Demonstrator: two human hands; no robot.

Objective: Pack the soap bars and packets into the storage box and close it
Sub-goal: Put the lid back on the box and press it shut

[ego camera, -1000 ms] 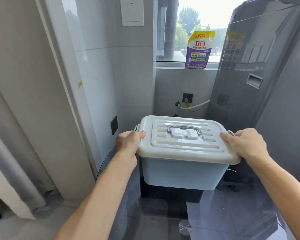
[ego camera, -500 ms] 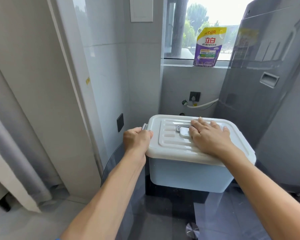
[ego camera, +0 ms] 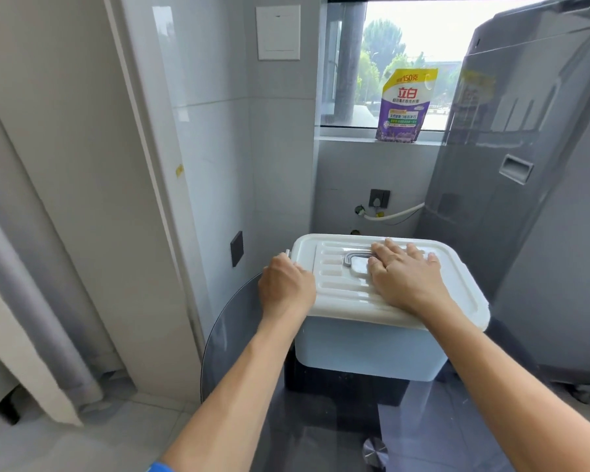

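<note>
A pale blue storage box (ego camera: 368,352) stands on a dark glass table (ego camera: 321,430), with its white ribbed lid (ego camera: 338,277) lying on top. My left hand (ego camera: 285,287) grips the lid's left edge, at the grey side latch. My right hand (ego camera: 402,277) lies flat on the middle of the lid, fingers spread, partly covering the grey carry handle (ego camera: 353,258). The lid hides what is inside the box. No soap bars or packets show outside it.
A purple and yellow detergent pouch (ego camera: 406,107) stands on the window sill behind. A grey washing machine (ego camera: 525,199) rises at the right, close to the box. A tiled wall with a dark socket (ego camera: 236,248) is at the left; a curtain hangs far left.
My right hand left the lid's right edge and moved onto the middle of the lid, where it now lies flat. My left hand stays at the left edge.
</note>
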